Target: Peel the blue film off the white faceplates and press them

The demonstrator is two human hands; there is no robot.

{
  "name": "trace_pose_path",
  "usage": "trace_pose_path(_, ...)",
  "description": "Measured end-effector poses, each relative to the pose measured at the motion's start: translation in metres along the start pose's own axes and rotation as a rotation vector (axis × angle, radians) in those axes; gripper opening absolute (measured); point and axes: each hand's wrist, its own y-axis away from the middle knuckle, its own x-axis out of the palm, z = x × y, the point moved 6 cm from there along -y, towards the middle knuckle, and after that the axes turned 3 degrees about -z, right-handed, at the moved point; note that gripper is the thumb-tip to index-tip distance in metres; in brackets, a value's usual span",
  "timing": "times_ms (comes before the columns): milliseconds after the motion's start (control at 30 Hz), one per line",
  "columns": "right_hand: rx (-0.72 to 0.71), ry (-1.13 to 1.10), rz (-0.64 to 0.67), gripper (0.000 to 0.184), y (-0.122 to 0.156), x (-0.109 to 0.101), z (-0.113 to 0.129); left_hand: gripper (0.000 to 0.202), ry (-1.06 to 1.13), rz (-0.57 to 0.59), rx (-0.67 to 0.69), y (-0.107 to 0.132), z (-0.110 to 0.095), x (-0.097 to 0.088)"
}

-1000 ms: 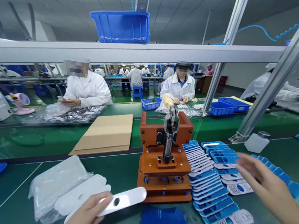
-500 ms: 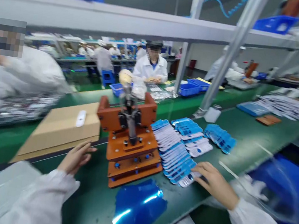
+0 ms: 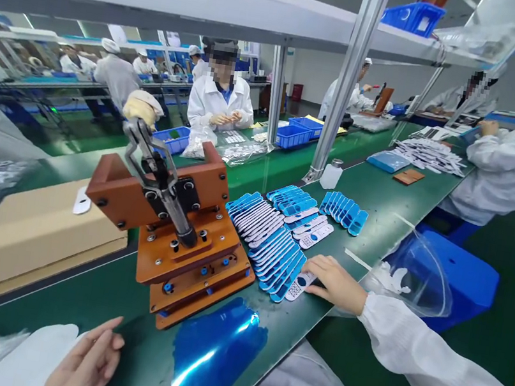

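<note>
My right hand (image 3: 337, 283) has its fingertips and thumb closed at the edge of a white remote-control face panel (image 3: 300, 286) with small button holes. This panel lies at the near end of a long overlapping row of blue-and-white panels (image 3: 272, 253). At the lower left, my left hand (image 3: 90, 355) is over the table with its index finger stretched and the others loosely bent, holding nothing visible. Beside it lies a smooth white thing (image 3: 28, 349) I cannot make out. Between the hands stands an orange-brown press jig (image 3: 190, 254) with a metal toggle lever (image 3: 173, 203).
Shiny blue film (image 3: 218, 355) lies before the jig. A cardboard box (image 3: 33, 237) carries one white panel (image 3: 83, 200). Shorter panel rows (image 3: 344, 212) and a white bottle (image 3: 331, 175) stand beyond. A blue bin (image 3: 457, 281) sits right, below the table edge. Co-workers (image 3: 223, 101) sit around.
The view has swung right, showing a co-worker at the right. My left hand has moved back from beside the jig, nearer to me. My right hand stays at the row's end panel.
</note>
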Motion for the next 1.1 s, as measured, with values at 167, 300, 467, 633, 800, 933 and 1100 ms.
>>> trace_pose_path(167,0.129,-0.047,0.199,0.027,0.006,0.007,0.001,0.068,-0.007,0.018,0.004,0.012,0.003,0.011)
trace_pose_path(300,0.156,-0.122,0.259,0.024,0.011,0.011,0.017,0.059,-0.058,0.102,0.046,0.028,-0.007,0.034)
trace_pose_path(467,0.117,-0.351,0.190,0.014,0.002,0.000,0.057,0.045,-0.180,0.500,0.093,0.069,-0.019,0.086)
trace_pose_path(633,-0.072,-0.321,-0.117,0.021,-0.024,0.004,0.135,0.073,0.034,0.726,0.061,0.117,-0.008,0.138)
trace_pose_path(800,-0.273,-0.398,-0.083,0.045,-0.030,0.036,0.193,0.069,0.325,0.237,0.038,0.102,0.011,0.133)
trace_pose_path(933,-0.153,-0.648,-0.043,0.038,-0.047,0.039,0.181,0.076,0.414,0.223,-0.070,0.102,0.027,0.124)
trace_pose_path(1100,0.228,-1.196,0.339,0.058,-0.045,0.076,0.184,0.059,0.212,0.099,0.024,0.120,0.031,0.111)
